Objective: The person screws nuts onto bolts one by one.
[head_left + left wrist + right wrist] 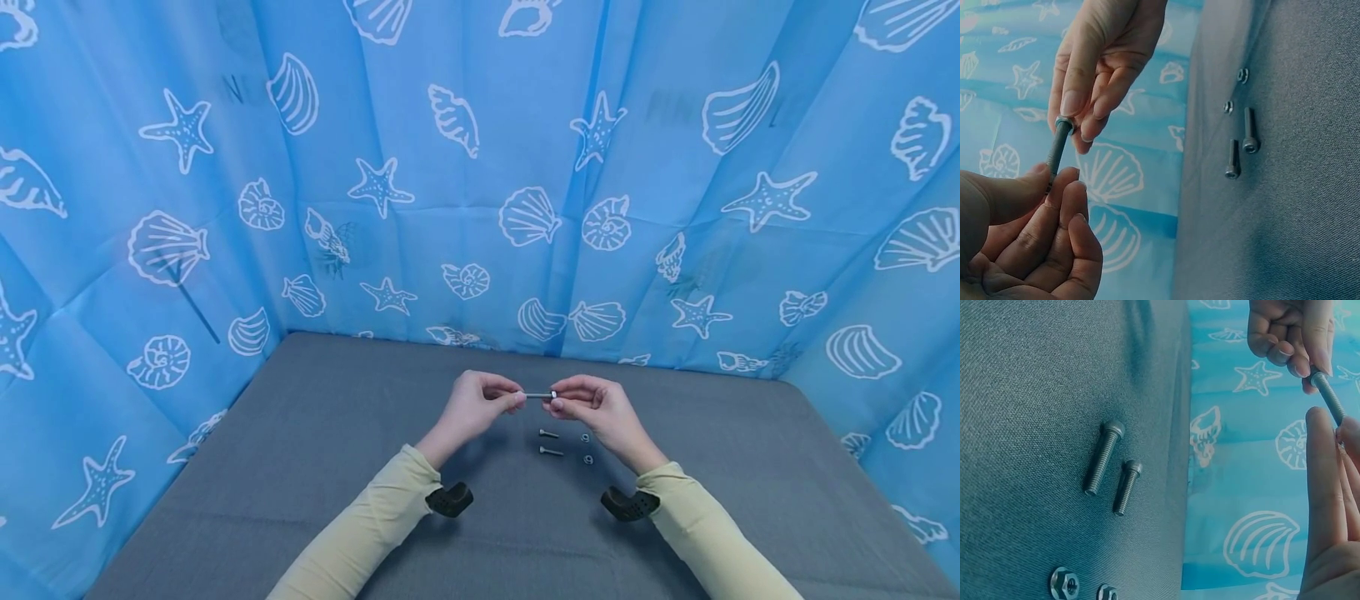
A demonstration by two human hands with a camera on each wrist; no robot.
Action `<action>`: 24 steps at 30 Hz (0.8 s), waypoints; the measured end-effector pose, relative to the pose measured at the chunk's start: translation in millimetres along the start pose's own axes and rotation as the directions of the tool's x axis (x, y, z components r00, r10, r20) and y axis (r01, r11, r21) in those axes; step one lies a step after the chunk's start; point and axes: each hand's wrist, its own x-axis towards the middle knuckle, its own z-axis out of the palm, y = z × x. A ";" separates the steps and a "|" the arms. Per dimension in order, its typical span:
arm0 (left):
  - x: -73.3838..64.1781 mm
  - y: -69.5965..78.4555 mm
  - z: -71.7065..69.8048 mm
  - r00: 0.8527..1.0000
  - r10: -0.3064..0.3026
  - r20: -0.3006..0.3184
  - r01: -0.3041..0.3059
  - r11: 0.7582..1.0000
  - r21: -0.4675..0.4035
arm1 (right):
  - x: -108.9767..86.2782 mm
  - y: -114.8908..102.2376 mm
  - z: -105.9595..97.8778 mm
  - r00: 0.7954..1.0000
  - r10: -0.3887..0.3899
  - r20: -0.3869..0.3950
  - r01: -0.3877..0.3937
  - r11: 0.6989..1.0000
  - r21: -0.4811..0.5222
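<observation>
Above the table, my left hand [480, 402] pinches the head end of a bolt [537, 395] between thumb and fingers. The bolt's threaded shank lies level and points toward my right hand [596, 407]. Thumb and fingers of that hand hold a nut [1065, 122] at the bolt's far end. Whether the threads are engaged, I cannot tell. Below the hands, two socket-head bolts, a shorter one [1127, 487] and a longer one [1104, 457], lie on the table. To their right are two flanged nuts, one farther back [585, 437] and one nearer [588, 459].
A grey cloth-covered table [315, 467] spreads under both arms. Blue curtains [480, 167] printed with white shells and starfish hang behind it and at the sides. Dark wrist-worn devices stick out below the left sleeve [367, 521] and the right sleeve [708, 529].
</observation>
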 end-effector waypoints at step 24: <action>-3.0 3.4 2.4 1.000 -0.011 -0.018 0.011 1.000 0.010 | -2.0 1.0 1.2 0.998 -0.032 -0.052 0.030 0.999 -0.039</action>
